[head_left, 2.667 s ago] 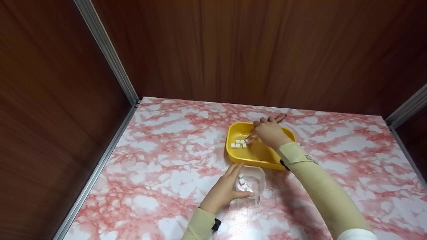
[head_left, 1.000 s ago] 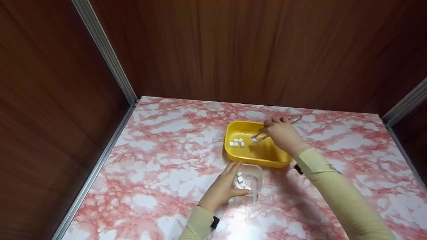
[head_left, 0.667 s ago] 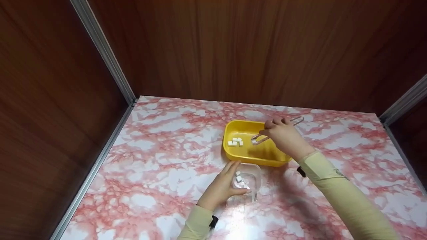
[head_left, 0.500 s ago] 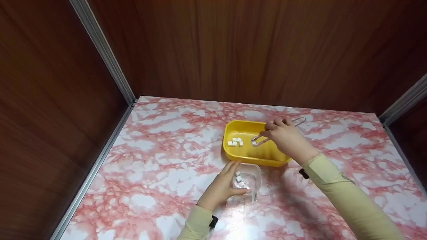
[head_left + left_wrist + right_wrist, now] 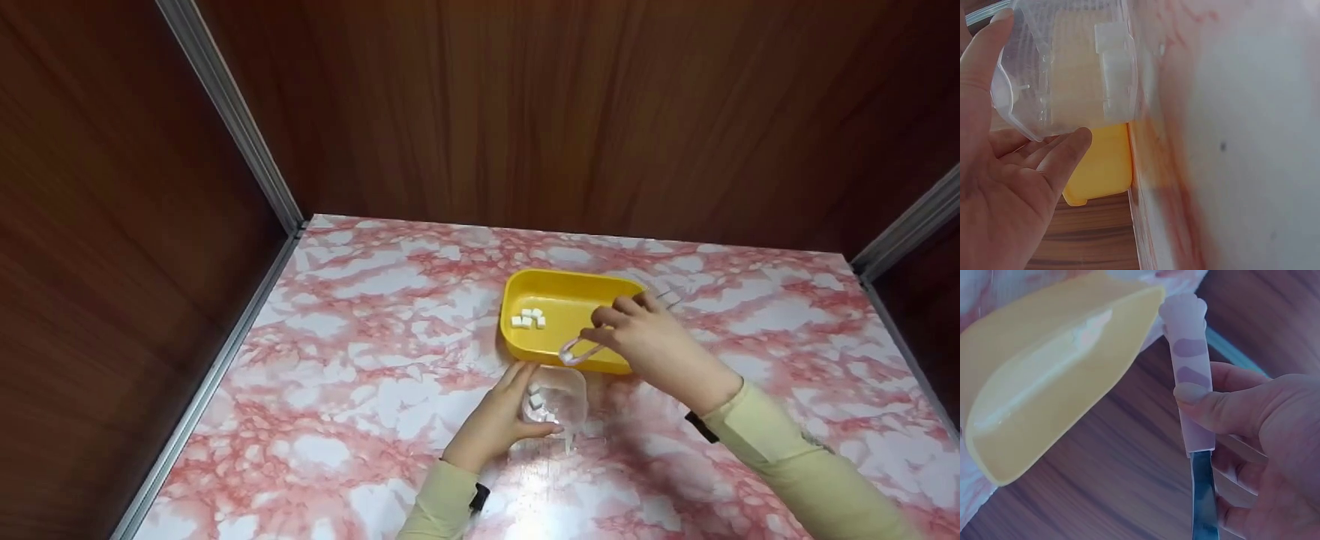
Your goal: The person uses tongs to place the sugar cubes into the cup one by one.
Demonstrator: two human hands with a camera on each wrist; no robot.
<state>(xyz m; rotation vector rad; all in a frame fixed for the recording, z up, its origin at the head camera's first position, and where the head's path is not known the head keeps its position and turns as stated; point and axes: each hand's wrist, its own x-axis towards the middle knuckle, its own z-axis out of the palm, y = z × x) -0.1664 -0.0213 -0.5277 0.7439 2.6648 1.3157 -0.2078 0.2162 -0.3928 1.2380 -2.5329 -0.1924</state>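
Note:
My right hand point(image 5: 656, 345) pinches a pair of tongs point(image 5: 1190, 371) with pink, paw-shaped tips and metal arms. Between the tips sits a white cube point(image 5: 568, 356), over the near rim of a yellow tub point(image 5: 574, 277). Several white cubes point(image 5: 527, 318) lie grouped at the tub's left end. With thumb and fingers around its left side, my left hand point(image 5: 499, 420) grips a small clear plastic container point(image 5: 571, 397) just in front of the tub. Inside that container are more white cubes point(image 5: 1117, 73), partly covered by the hand in the head view.
Everything stands on a red-and-white marbled tabletop point(image 5: 360, 360). Dark wood panels point(image 5: 525, 112) rise behind it and at the left, with a metal frame strip point(image 5: 232, 120) at the left corner.
My right hand has carried the tongs and their cube away from the group, then toward the tub's near rim above the clear container. My left hand has kept its grip.

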